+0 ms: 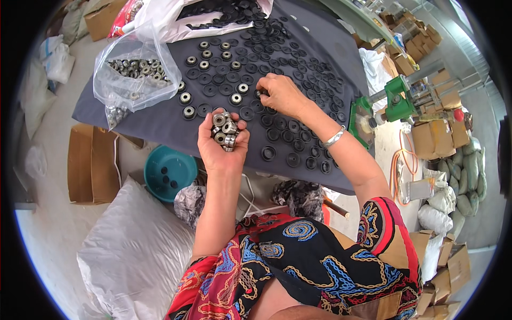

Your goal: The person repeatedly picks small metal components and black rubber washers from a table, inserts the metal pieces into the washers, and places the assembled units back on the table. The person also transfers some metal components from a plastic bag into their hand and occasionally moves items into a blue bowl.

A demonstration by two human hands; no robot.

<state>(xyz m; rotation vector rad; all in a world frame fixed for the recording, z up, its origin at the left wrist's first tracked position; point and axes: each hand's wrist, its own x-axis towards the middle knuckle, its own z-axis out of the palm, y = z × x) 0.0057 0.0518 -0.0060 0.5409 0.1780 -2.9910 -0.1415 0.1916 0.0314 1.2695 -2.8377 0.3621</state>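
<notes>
My left hand (218, 153) is cupped palm up at the table's near edge, its fingers curled round a heap of small steel ball bearings (228, 127). To its right, my right hand (284, 96) pinches a small ball bearing over the black plastic rings; the fingertips mostly hide it. Loose black rings (293, 126) lie in rows across the dark cloth (133, 124). Several rings left of my right hand have a bearing seated in the centre, such as the ringed bearing (236, 98) nearest that hand.
A clear plastic bag (162, 80) of bearings lies at the table's left. Behind it, a white sack (176, 29) spills black rings. A green hand press (397, 100) stands at the right. Below the table are a teal basin (152, 173) and a cardboard box (85, 165).
</notes>
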